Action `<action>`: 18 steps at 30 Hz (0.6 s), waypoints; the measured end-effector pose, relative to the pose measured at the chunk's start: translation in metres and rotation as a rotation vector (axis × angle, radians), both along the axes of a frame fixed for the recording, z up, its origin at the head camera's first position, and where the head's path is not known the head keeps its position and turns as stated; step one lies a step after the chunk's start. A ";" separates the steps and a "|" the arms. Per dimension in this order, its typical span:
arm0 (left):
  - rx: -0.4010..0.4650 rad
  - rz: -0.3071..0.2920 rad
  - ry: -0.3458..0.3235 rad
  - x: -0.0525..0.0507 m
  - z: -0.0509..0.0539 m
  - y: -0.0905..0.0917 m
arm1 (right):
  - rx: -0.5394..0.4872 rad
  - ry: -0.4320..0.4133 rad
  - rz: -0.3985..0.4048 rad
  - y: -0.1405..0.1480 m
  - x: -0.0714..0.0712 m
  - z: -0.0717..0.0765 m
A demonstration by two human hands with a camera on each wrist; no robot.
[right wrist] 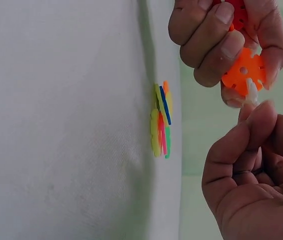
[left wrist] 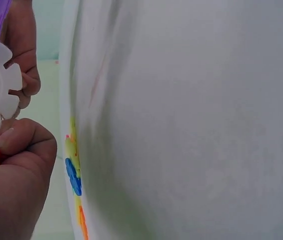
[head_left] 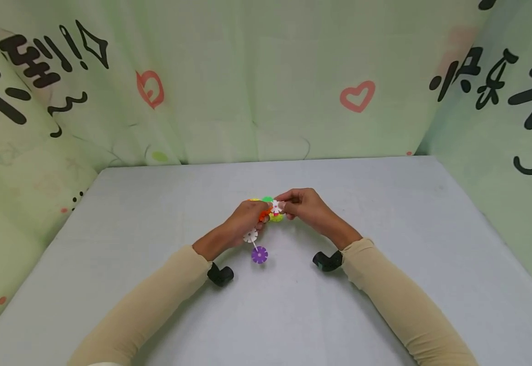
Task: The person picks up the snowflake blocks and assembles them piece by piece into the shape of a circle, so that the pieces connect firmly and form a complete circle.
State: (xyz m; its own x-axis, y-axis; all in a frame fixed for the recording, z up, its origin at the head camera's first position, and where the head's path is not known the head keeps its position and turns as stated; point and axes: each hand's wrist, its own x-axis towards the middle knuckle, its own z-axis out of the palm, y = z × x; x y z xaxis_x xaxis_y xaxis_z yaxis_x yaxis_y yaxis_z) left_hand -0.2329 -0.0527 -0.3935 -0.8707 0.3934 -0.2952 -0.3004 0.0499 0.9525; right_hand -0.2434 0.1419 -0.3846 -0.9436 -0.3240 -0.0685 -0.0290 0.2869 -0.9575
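In the head view, both hands meet above the table's middle. My left hand (head_left: 242, 222) grips several joined notched plastic discs. Among these, a white disc (head_left: 250, 236) and a purple disc (head_left: 259, 254) hang below the palm. An orange disc (right wrist: 243, 71) and a red disc (right wrist: 240, 14) show between its fingers in the right wrist view. My right hand (head_left: 311, 207) pinches another white disc (head_left: 275, 206); its edge meets the orange disc in the right wrist view. Whether the two are locked together is hidden by the fingertips.
Loose discs lie on the white table (head_left: 293, 315) behind the hands, among them a green one (head_left: 267, 199), a yellow one (head_left: 276, 217) and a blue one (left wrist: 73, 176). Black wrist devices (head_left: 220, 275) sit at both cuffs. Printed curtains (head_left: 257, 91) enclose the back and sides.
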 end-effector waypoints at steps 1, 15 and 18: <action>0.003 0.000 -0.004 0.000 0.000 0.000 | 0.001 0.003 0.004 0.000 0.000 0.000; -0.086 0.149 -0.018 0.002 0.003 -0.006 | 0.059 0.012 -0.047 -0.003 -0.002 -0.001; -0.119 0.188 -0.011 0.001 0.002 -0.007 | 0.209 0.064 -0.043 -0.001 -0.007 -0.005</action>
State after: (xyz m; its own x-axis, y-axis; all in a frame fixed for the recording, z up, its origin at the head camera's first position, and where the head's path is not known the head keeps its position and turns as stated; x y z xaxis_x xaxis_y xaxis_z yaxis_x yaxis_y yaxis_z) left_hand -0.2321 -0.0601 -0.3910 -0.9220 0.1860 -0.3397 -0.3253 0.1042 0.9399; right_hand -0.2501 0.1404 -0.3896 -0.9608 -0.2684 -0.0694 -0.0713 0.4810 -0.8738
